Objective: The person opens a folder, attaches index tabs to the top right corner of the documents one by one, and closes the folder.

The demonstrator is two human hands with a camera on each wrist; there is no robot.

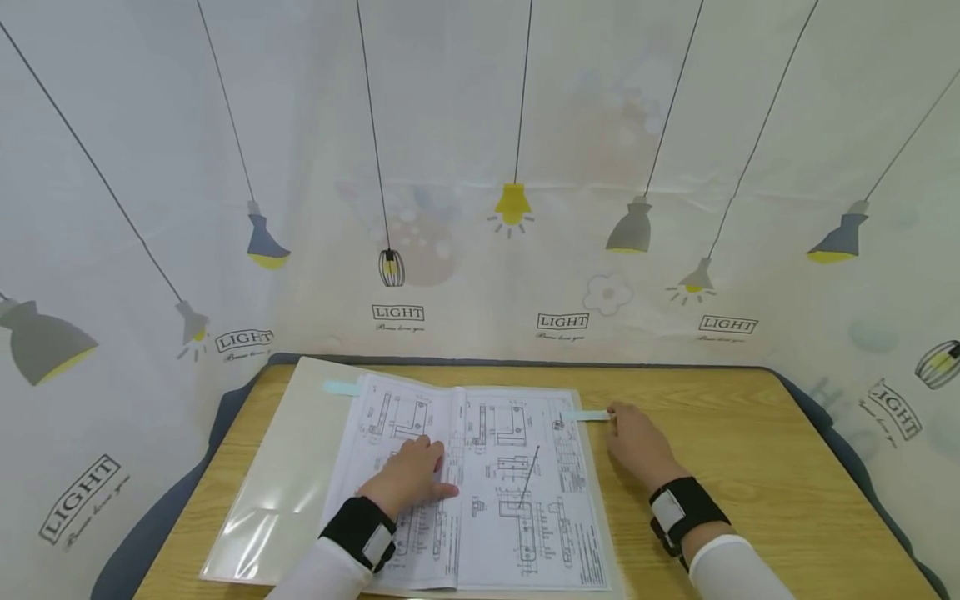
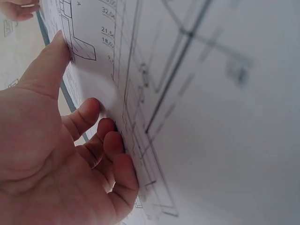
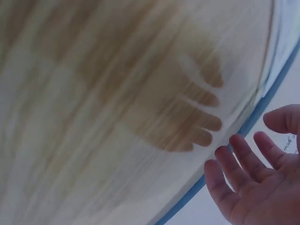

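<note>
A clear-sleeved file folder [image 1: 262,508] lies spread on the table, its sheets of printed technical drawings [image 1: 555,475] facing up. My left hand [image 1: 411,475] rests on the left-hand drawing page, fingers bent and thumb pointing toward the middle fold. In the left wrist view, the fingertips of the left hand [image 2: 93,154] meet the printed paper. At the folder's right edge, my right hand [image 1: 637,437] has its fingertips at the end of a pale blue tab [image 1: 590,415]. The right wrist view shows the right hand [image 3: 255,183] with loosely extended fingers and the thumb apart from them.
Another pale blue tab [image 1: 342,388] sticks out at the upper left of the drawings. The wood-grain table [image 1: 780,483] has a dark blue-grey rim. Behind it hangs a pale curtain [image 1: 480,100] printed with lamps. Each wrist wears a black strap [image 1: 690,510].
</note>
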